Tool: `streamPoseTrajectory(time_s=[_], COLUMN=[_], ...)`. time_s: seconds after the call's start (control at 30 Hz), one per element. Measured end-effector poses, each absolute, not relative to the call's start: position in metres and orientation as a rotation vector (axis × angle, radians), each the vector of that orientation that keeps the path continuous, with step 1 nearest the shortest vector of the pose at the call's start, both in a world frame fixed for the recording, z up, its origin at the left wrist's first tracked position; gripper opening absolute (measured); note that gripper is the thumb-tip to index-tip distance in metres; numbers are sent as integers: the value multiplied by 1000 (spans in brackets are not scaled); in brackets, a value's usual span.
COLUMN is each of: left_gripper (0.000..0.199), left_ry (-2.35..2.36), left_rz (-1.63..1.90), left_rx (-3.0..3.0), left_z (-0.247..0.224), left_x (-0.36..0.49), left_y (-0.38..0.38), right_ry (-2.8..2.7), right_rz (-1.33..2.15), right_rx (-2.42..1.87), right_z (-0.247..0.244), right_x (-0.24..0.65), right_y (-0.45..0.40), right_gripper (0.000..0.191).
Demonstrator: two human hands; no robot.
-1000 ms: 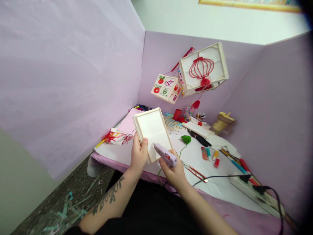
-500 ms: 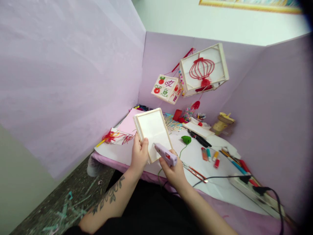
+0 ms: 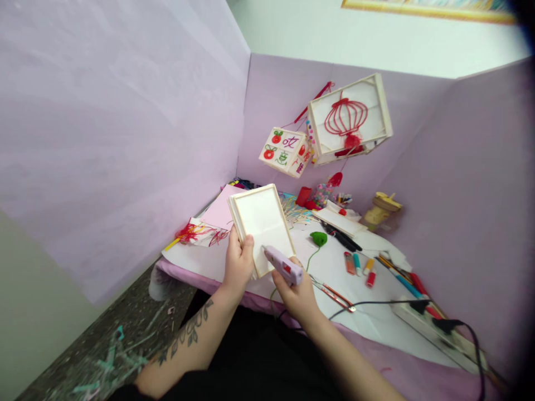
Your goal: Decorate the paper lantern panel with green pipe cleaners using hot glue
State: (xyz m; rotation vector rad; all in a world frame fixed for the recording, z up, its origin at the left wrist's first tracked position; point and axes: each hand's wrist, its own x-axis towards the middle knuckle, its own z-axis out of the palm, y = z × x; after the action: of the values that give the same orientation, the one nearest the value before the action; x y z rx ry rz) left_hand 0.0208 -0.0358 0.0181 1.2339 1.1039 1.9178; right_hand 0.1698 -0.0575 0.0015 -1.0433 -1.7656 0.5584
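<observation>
My left hand (image 3: 239, 256) is closed on the lower left edge of a white paper panel (image 3: 263, 220) framed with thin wooden strips. More panels seem stacked beneath it. In my right hand (image 3: 297, 292) is a lilac glue gun (image 3: 284, 264), gripped with the thumb on its near side. Its nozzle points up and left, over the lower part of the panel; whether the tip touches the paper I cannot tell. A ball of green yarn (image 3: 319, 239) lies on the table right of the panel, its strand trailing toward me.
Scissors with red handles (image 3: 338, 297) lie right of my right hand. Beyond are markers (image 3: 368, 267), black pliers (image 3: 343, 236) and a power strip (image 3: 438, 334) with black cables. Two decorated lanterns (image 3: 346, 120) hang before the back wall. Red yarn (image 3: 188, 233) lies at the left.
</observation>
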Motion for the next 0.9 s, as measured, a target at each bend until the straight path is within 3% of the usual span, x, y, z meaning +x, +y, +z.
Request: streamPoseTrajectory(time_s=[0.9], left_gripper=[43], left_ry=[1103], left_rz=[1909], left_rx=[1199], left_z=[18], left_x=[21], left_y=[-36], right_ry=[-1876], right_rz=[586], right_rx=[-1013], right_z=[3], right_x=[176], right_y=[-69], right_gripper=[20])
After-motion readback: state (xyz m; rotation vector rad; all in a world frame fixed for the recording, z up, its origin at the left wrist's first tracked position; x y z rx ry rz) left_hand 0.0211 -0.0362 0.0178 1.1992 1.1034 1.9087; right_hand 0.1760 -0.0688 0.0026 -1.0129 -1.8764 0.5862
